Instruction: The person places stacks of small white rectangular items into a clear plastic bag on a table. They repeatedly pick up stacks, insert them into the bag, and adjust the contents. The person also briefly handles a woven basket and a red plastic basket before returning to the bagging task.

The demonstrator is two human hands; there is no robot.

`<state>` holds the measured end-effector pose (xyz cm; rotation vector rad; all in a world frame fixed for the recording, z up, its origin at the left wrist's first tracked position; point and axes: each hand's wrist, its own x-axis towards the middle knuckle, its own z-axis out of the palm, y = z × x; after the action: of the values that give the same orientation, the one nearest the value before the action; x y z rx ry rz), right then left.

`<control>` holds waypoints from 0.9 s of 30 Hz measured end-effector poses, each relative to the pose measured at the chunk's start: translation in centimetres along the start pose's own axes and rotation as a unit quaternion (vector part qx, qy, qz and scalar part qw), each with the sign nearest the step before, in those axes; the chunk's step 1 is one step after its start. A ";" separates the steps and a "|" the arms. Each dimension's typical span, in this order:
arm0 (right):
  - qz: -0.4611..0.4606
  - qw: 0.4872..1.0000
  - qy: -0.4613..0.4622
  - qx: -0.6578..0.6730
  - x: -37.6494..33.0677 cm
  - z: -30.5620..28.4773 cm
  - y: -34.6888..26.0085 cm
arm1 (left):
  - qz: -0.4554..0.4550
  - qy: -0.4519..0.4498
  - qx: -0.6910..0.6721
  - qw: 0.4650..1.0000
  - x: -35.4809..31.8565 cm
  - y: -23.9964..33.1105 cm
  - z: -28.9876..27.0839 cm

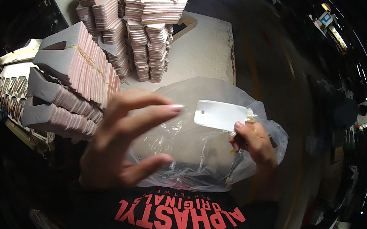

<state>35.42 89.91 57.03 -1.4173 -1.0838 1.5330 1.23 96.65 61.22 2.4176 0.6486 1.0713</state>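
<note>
A white rectangular tag [219, 115] with rounded corners and a small hole at its left end is pinched by my right hand [256, 142]. Pale yellowish bits, perhaps rubber bands, show around the same fingers, too small to make out surely. My left hand [122, 139] hangs in the air left of the tag, thumb and fingers spread, nothing between them. Beneath both hands lies a clear plastic bag [179, 154], crumpled and spread out in front of me; whether anything is inside cannot be told.
Tall stacks of pinkish-white layered cut pieces [150, 30] stand on a pale table [209, 41] at the back. Closer on the left are more stacks [86, 64], some bound with yellow bands. A rack of slotted pieces [12, 87] sits at far left. Dark floor lies to the right.
</note>
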 end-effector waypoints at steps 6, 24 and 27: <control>0.006 0.994 -0.092 0.052 0.7 3.3 3.6 | 0.052 -0.153 -0.059 0.985 0.7 -3.7 10.6; -0.021 0.860 0.088 -0.501 14.5 -2.1 21.3 | 0.037 -0.338 -0.090 0.936 -1.8 -1.8 4.0; -0.001 0.853 0.078 -0.515 15.4 -2.7 22.1 | 0.020 -0.358 -0.091 0.929 -1.7 -1.8 -0.2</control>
<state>36.99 96.98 30.91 -2.1570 -1.9308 0.7514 -0.39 97.15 59.45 2.4116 0.2323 0.1867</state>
